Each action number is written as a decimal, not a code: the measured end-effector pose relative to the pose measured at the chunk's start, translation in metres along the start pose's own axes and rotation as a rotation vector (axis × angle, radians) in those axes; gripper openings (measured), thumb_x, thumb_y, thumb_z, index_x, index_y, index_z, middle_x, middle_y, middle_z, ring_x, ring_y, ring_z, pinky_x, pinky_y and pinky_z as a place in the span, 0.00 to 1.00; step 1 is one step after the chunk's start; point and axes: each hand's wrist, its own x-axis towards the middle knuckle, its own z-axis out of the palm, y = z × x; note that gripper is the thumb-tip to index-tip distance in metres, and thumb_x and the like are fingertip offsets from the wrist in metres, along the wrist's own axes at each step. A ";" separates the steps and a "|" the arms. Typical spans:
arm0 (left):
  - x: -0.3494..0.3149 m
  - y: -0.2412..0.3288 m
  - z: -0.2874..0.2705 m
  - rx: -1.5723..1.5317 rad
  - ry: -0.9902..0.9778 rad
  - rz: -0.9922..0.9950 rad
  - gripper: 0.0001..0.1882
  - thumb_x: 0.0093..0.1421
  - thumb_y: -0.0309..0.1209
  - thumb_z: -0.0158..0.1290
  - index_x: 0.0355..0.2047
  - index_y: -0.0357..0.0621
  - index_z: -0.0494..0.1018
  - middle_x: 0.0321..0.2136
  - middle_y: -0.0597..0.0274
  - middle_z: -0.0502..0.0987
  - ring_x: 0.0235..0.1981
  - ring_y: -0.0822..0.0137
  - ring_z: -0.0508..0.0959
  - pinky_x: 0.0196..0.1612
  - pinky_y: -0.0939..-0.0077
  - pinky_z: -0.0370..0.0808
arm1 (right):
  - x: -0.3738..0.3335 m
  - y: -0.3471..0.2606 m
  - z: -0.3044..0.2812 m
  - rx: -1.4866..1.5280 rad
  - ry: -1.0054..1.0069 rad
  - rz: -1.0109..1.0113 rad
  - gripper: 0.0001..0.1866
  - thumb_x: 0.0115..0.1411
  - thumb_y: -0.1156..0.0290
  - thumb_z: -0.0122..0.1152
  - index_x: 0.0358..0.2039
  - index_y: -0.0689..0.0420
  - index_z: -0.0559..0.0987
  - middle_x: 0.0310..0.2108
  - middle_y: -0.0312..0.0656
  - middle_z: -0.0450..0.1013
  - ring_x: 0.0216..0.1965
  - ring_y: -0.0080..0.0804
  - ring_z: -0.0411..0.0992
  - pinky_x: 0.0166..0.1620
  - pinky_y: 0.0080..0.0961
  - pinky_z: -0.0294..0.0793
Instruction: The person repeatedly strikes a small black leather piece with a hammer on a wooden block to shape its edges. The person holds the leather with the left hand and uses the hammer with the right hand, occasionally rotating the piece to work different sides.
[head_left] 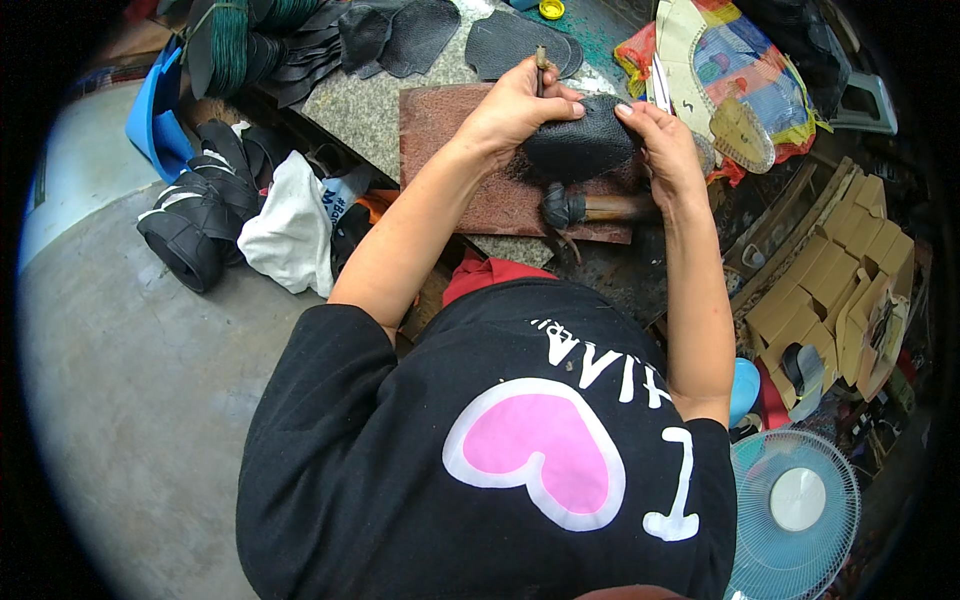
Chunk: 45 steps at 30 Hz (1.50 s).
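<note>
Both of my hands hold a curved black leather piece above a reddish-brown board. My left hand is closed, its thumb pressed on the leather's upper left edge. A slim dark tool with a tan tip sticks up from between its fingers. At the upper right edge of the leather, my right hand pinches it between thumb and fingers. Just below the leather lies a thick wooden handle with a black-wrapped end. A pale pointed blade shows behind my right hand.
More black leather pieces lie on the speckled tabletop at the far left, near green cord. Black straps and a white cloth are piled left. Cardboard boxes and a fan stand right.
</note>
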 end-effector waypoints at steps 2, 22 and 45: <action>-0.003 0.002 0.001 -0.041 -0.005 -0.013 0.19 0.52 0.19 0.62 0.35 0.46 0.62 0.36 0.58 0.77 0.38 0.73 0.76 0.45 0.81 0.73 | -0.001 0.001 0.000 0.023 -0.047 0.009 0.06 0.61 0.67 0.63 0.36 0.54 0.79 0.28 0.27 0.77 0.25 0.10 0.71 0.26 0.08 0.65; -0.008 -0.001 0.004 -0.110 -0.048 -0.006 0.18 0.52 0.21 0.63 0.35 0.48 0.63 0.33 0.67 0.75 0.35 0.76 0.75 0.42 0.82 0.73 | -0.015 -0.006 0.014 0.051 -0.105 0.000 0.12 0.59 0.72 0.62 0.43 0.63 0.79 0.35 0.36 0.79 0.34 0.19 0.75 0.40 0.16 0.73; -0.087 0.050 0.050 -0.304 -0.280 -0.027 0.17 0.55 0.18 0.58 0.34 0.49 0.61 0.35 0.60 0.77 0.35 0.72 0.78 0.40 0.80 0.77 | -0.120 -0.038 0.023 0.315 -0.191 -0.032 0.12 0.61 0.70 0.60 0.42 0.65 0.78 0.35 0.38 0.79 0.32 0.20 0.76 0.39 0.17 0.75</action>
